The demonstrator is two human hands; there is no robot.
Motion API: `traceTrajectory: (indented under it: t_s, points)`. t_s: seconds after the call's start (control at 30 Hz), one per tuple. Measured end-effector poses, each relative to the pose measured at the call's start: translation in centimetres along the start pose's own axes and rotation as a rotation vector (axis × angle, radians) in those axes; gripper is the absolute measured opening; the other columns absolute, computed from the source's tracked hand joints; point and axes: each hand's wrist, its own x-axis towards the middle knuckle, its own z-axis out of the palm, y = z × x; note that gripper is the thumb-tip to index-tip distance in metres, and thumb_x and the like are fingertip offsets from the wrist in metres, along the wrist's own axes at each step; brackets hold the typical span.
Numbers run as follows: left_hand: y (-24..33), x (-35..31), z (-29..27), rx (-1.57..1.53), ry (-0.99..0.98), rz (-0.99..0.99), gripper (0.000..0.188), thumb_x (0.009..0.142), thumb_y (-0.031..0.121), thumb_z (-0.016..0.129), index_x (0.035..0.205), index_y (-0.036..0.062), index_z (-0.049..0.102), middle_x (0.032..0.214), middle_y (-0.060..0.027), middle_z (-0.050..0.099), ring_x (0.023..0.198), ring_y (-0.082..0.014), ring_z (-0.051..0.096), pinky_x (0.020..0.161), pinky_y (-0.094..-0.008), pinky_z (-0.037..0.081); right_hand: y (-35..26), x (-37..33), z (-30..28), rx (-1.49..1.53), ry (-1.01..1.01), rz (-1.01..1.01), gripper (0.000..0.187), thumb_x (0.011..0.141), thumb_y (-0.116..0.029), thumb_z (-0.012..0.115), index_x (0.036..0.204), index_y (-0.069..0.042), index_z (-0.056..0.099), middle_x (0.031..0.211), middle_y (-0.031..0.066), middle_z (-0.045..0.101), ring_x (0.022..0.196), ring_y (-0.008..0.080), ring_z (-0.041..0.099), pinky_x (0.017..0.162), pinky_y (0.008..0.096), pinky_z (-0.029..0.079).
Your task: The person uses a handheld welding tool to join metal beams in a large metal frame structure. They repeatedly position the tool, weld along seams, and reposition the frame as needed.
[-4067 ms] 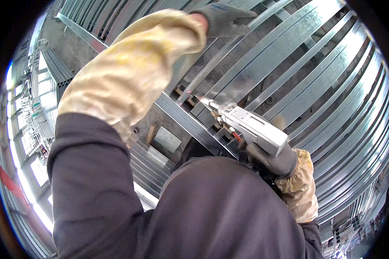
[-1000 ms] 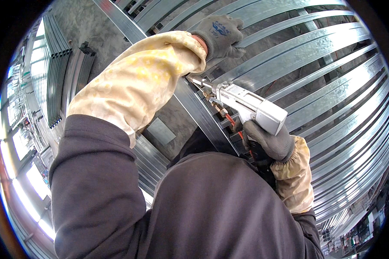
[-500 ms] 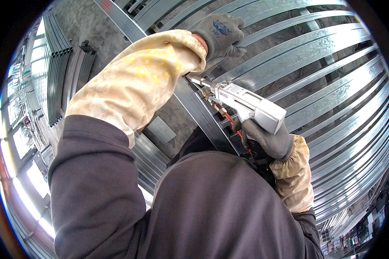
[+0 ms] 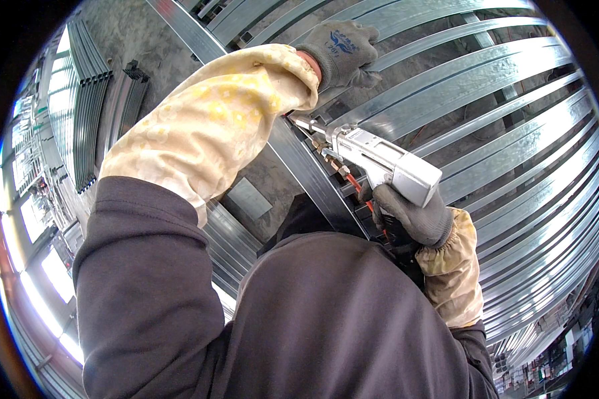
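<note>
Grey concrete floor [image 4: 136,40] shows beneath a large metal frame, with bright windows [image 4: 56,272] along the workshop's left side. Shiny bars [image 4: 459,93] already lie across the frame, meeting a long rail [image 4: 313,176] that forms its left edge.

The right hand [image 4: 409,213], gloved in grey, has its fingers wrapped around the grip of a silver gun [image 4: 383,156], whose body slants over the frame's left edge, beside the rail. Its tip points at that edge, just below the left cuff; whether it touches metal cannot be told. A red hose [image 4: 353,183] runs beneath the gun.

The left hand [image 4: 345,53], also gloved, lies over a narrow bar near the same edge. Its fingers are curled, but whether they grasp the bar is hidden.

Judging by this layout, placing the bars looks done, and work at one spot on the edge seems under way. Whether that spot is finished, or how many others remain, cannot be read.

Counted: one gun, one hose, two gloved hands, two pale sleeve covers [image 4: 199,120], one flat plate [image 4: 249,199] on the floor, and three stacks of metal lengths [image 4: 80,120] left of the rail. The bars number over ten, crowding too tightly toward the frame's right side for an exact count.
</note>
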Motion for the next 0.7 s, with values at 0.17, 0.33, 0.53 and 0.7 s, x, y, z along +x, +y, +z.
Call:
traceTrajectory:
  t_s: [0.17, 0.33, 0.53, 0.7]
  points:
    - [0.0, -0.1, 0.1, 0.005, 0.03, 0.005, 0.04, 0.083, 0.056, 0.072, 0.082, 0.0162, 0.076, 0.106, -0.0015, 0.063, 0.102, -0.0242, 0.066, 0.084, -0.0434, 0.057, 0.4, 0.1, 0.0, 0.008, -0.014, -0.049, 0.049, 0.097, -0.033, 0.07, 0.132, -0.001, 0.059, 0.117, 0.0158, 0.069, 0.105, 0.0232, 0.068, 0.091, 0.0332, 0.055]
    - [0.0, -0.1, -0.4, -0.011, -0.015, 0.008, 0.04, 0.083, 0.056, 0.072, 0.085, 0.0159, 0.076, 0.106, -0.0017, 0.063, 0.103, -0.0245, 0.066, 0.085, -0.0429, 0.057, 0.6, 0.3, 0.0, 0.0, -0.013, -0.052, 0.048, 0.097, -0.032, 0.069, 0.132, -0.001, 0.059, 0.117, 0.0163, 0.069, 0.106, 0.0226, 0.068, 0.091, 0.0331, 0.055]
    - [0.2, 0.0, -0.7, -0.005, -0.044, 0.0, 0.04, 0.083, 0.055, 0.073, 0.089, 0.0156, 0.076, 0.109, -0.0023, 0.063, 0.105, -0.0255, 0.066, 0.087, -0.0435, 0.056, 0.1, 0.5, 0.0, -0.041, -0.023, -0.032, 0.045, 0.098, -0.031, 0.067, 0.13, -0.001, 0.059, 0.11, 0.0145, 0.069, 0.097, 0.0214, 0.068, 0.084, 0.0335, 0.055]
    - [0.3, -0.1, -0.8, 0.001, -0.051, -0.013, 0.04, 0.082, 0.055, 0.073, 0.089, 0.016, 0.076, 0.11, -0.0026, 0.063, 0.107, -0.0256, 0.065, 0.088, -0.0433, 0.056, -0.9, 0.3, -0.2, 0.029, -0.053, 0.113, 0.043, 0.097, -0.031, 0.068, 0.127, -0.001, 0.059, 0.098, 0.0092, 0.068, 0.086, 0.017, 0.066, 0.077, 0.0314, 0.055]
